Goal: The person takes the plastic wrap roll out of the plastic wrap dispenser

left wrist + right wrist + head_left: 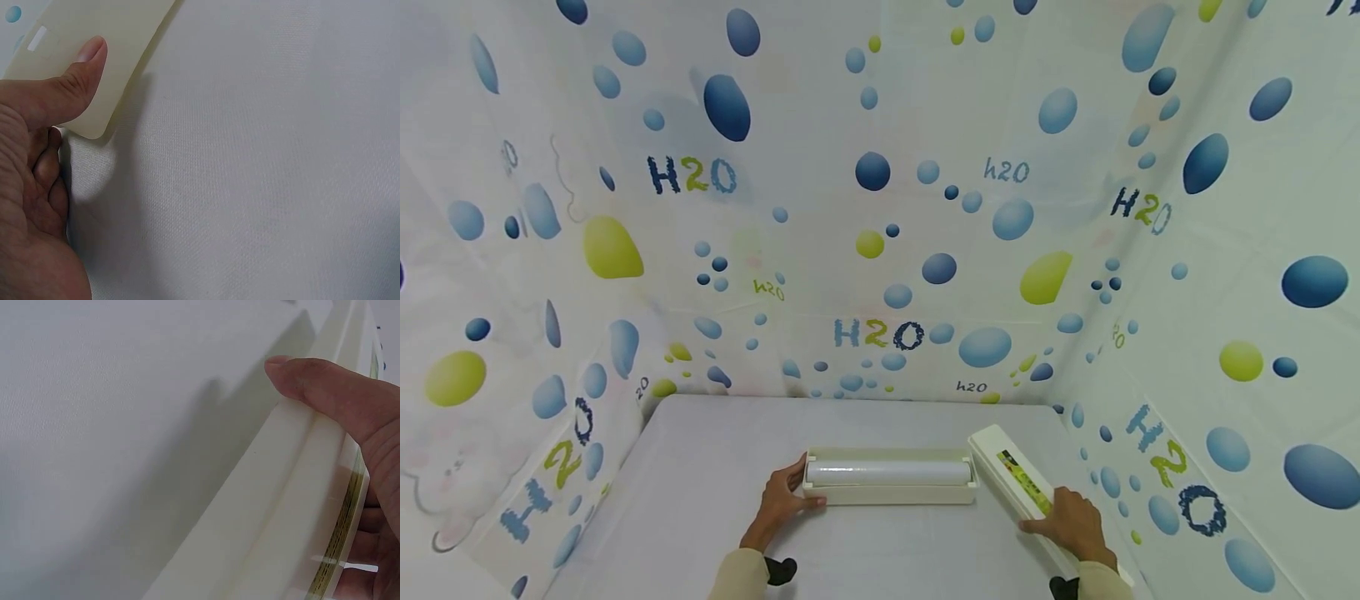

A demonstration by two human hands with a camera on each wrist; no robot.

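Note:
A long cream plastic dispenser box (891, 495) lies crosswise on the table with its top off. Inside it shows a roll of clear plastic film (891, 473). At the box's left end my left hand (784, 500) grips the corner, thumb on the front wall and fingers behind. My right hand (1073, 523) holds the long cream lid (988, 442), which has a yellow-green label (1024, 482). The lid slants from near the box's right end toward me. In the right wrist view, the thumb (312, 378) lies over the lid's edge and the fingers are behind it.
The table (730, 433) has a white cloth. Curtain-like walls (820, 250) printed with blue and green drops and "H2O" stand behind it and on both sides.

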